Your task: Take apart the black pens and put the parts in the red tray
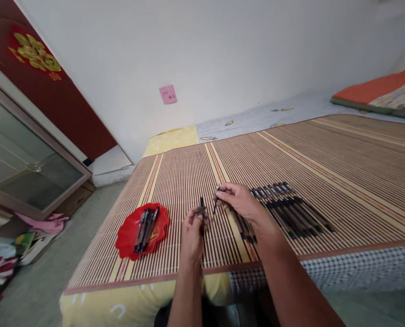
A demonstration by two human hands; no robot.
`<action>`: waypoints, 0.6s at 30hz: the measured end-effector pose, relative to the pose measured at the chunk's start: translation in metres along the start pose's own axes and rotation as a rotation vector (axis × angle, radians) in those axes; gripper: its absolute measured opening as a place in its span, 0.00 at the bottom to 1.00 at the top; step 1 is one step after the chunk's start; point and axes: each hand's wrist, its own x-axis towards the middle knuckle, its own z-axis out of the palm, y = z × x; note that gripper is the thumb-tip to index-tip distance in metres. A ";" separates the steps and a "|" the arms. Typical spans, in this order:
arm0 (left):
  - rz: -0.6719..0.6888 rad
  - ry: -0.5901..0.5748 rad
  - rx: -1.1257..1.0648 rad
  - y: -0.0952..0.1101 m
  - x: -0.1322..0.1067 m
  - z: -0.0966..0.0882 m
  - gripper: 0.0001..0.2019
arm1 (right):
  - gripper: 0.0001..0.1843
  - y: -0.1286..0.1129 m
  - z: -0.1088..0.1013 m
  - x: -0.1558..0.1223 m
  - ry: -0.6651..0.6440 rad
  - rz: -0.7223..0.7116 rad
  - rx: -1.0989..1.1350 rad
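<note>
My left hand (193, 227) is closed round a dark pen body (201, 204) held upright over the striped bamboo mat (189, 172). My right hand (238, 200) pinches a thin dark pen part (215, 202) between fingertips, just right of the left hand. A row of several dark pens (291, 209) lies side by side on the mat to the right of my right hand. More dark pens (245, 227) lie under my right wrist. A red plate (127, 236) at the left holds several pens (146, 229).
The mat covers a bed with a yellow sheet (170, 138) and a checked sheet. A folded orange quilt (379, 93) lies at the far right. A pink note (168, 94) sticks on the white wall. A glass-fronted cabinet (25, 172) and floor clutter stand to the left.
</note>
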 end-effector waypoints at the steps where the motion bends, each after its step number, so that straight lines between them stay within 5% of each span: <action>1: 0.003 -0.006 0.002 0.000 0.000 0.000 0.10 | 0.13 -0.001 -0.001 0.000 0.034 -0.014 -0.004; 12: -0.013 -0.076 0.067 0.001 -0.003 0.001 0.12 | 0.12 -0.028 -0.006 -0.007 0.350 -0.206 0.034; 18: -0.029 -0.104 0.063 -0.001 -0.003 -0.001 0.13 | 0.12 -0.033 -0.005 -0.008 0.383 -0.220 0.043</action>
